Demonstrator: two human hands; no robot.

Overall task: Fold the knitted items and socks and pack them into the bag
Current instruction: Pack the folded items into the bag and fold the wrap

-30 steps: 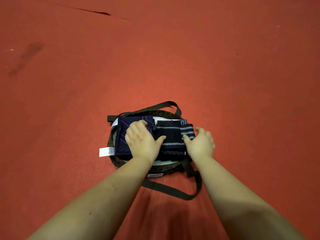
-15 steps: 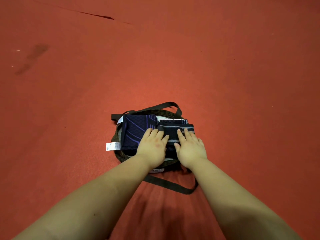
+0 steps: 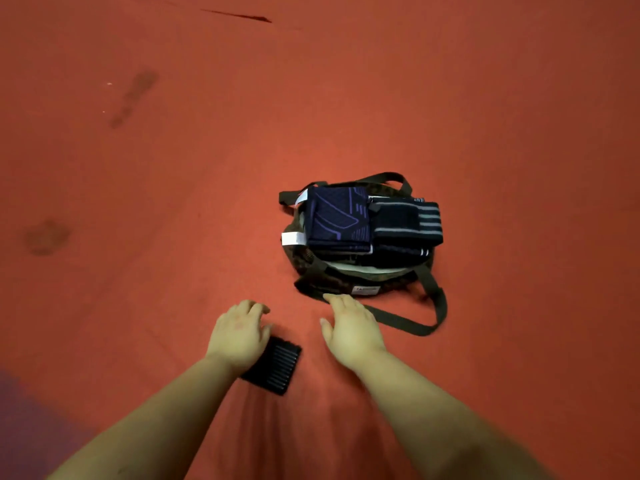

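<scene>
A dark camouflage bag (image 3: 346, 284) with olive straps (image 3: 438, 306) lies on the red floor. On top of its opening sit a folded navy knit with purple lines (image 3: 336, 220) and, to its right, folded dark socks with grey stripes (image 3: 405, 225). A white tag (image 3: 292, 238) sticks out at the left. A small black ribbed piece (image 3: 275, 370) lies on the floor in front of the bag. My left hand (image 3: 239, 336) hovers over its left edge with relaxed fingers and holds nothing. My right hand (image 3: 349, 327) is spread flat, fingertips near the bag's front rim.
Red floor (image 3: 485, 98) stretches all around. Dark stains (image 3: 133, 98) mark it at the left, and a thin dark streak (image 3: 239, 16) lies far back. A purplish patch (image 3: 20, 417) shows at the lower left corner.
Both hands have lifted off the folded items on the bag and drawn back toward me. The view shifted left, and the black ribbed piece has come into sight by my left hand.
</scene>
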